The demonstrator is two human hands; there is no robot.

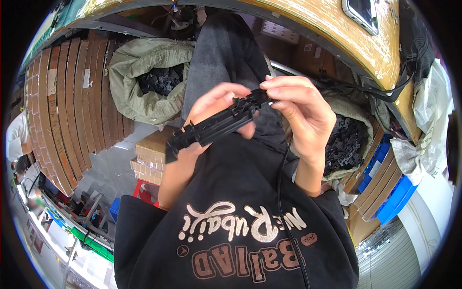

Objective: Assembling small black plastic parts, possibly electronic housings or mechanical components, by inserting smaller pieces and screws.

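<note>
My left hand [219, 98] is wrapped round a long black plastic part [207, 127] with ribs and clips along it. The part is tilted, its wide end low at the left and its narrow end up at the right. At that narrow end my right hand [305, 108] pinches with thumb and fingertips. Whether a separate small piece sits between those fingertips is too dark to tell. Some left fingers are blurred and partly hidden behind the part. Both hands are above my lap, in front of my black shirt.
Woven sacks of small black pieces stand at left [120, 84] and right [368, 127]. Flat cardboard boxes [67, 111] are stacked far left. A wooden table [308, 19] carries a phone [362, 13]. A black cable [280, 192] hangs across my shirt. Blue crates [397, 200] are at right.
</note>
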